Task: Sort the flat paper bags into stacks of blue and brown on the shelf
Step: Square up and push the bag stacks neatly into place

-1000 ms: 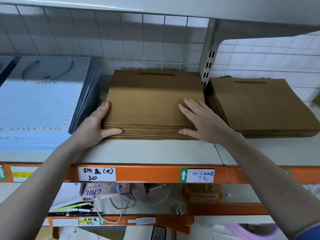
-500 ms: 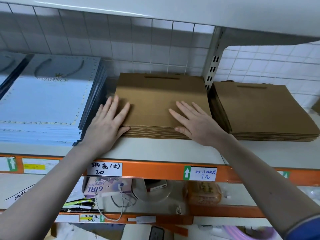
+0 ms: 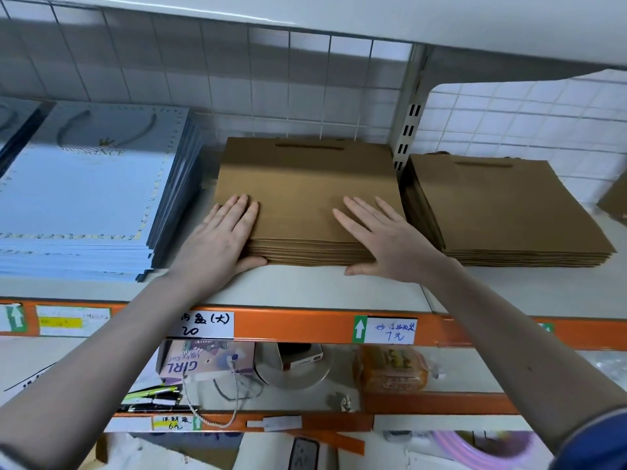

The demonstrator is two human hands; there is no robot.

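A stack of flat brown paper bags [image 3: 305, 188] lies in the middle of the shelf [image 3: 305, 286]. My left hand [image 3: 220, 239] rests flat on its front left corner, fingers straight on top and thumb along the front edge. My right hand [image 3: 376, 232] lies flat on the front right part of the same stack, thumb at the front edge. A stack of light blue paper bags [image 3: 84, 195] sits to the left, close beside the brown one. A second brown stack [image 3: 502, 208] lies to the right, beyond the shelf upright.
A white slotted upright [image 3: 407, 123] stands between the two brown stacks. An orange shelf beam [image 3: 298, 325] carries handwritten labels. The lower shelf holds a pink box [image 3: 207, 361], a round tin, pens and a wrapped package. Another brown item [image 3: 615, 195] shows at the far right.
My left hand has slid back to the stack's front left corner, fingers now together. My right hand has shifted slightly right. The view has moved a little.
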